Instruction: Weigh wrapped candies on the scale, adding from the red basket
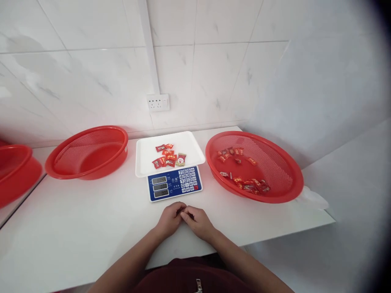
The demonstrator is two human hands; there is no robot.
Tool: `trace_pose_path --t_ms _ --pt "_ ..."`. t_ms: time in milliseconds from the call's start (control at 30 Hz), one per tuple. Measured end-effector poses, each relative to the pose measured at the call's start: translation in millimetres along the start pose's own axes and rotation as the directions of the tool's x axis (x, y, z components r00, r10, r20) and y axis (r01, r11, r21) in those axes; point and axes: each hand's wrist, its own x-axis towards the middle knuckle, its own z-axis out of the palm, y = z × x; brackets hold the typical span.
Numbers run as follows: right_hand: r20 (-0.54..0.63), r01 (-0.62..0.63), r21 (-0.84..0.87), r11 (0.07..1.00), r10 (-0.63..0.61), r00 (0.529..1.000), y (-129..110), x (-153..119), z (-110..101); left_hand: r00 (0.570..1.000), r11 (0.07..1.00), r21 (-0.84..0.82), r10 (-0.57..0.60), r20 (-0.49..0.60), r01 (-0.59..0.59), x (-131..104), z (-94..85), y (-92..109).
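Note:
My left hand (171, 219) and my right hand (198, 221) meet just in front of the digital scale (174, 184), fingers curled in and fingertips touching. I see nothing held in either hand, though the insides of the fingers are partly hidden. The scale has a blue panel with number keys and three displays. On top of it sits a white tray (146, 152) carrying several small red-wrapped candies (168, 156), one of them with gold ends (181, 159).
To the right, a large red mesh basket (293, 171) contains several red-wrapped candies (252, 186). Another red basket (88, 173) stands left of the scale, with a third red basket (21, 179) at the far left edge. A wall socket (158, 102) is behind the white table (100, 219).

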Motion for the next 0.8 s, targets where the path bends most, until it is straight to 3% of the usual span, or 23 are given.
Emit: trace_pose_path --t_ms 267,500,633,800 --pt "0.067 0.028 0.039 0.999 -0.031 0.997 1.2 -1.1 -2.7 0.998 0.999 0.016 -0.040 -0.046 0.040 -0.8 2.6 1.9" --pt "0.124 0.099 0.046 0.994 -0.104 0.987 0.6 -3.3 -6.5 0.996 0.996 0.085 0.006 -0.086 0.002 -13.3 -0.5 5.7" --pt "0.114 0.129 -0.001 0.992 -0.128 0.985 -6.7 -7.4 -8.8 0.969 0.992 0.127 0.041 -0.243 -0.010 -13.2 -33.3 15.4" --pt "0.131 0.147 -0.019 0.989 -0.143 0.981 -11.6 -10.2 -9.6 0.869 0.974 0.224 0.137 -0.475 -0.031 14.0 -94.2 35.9"
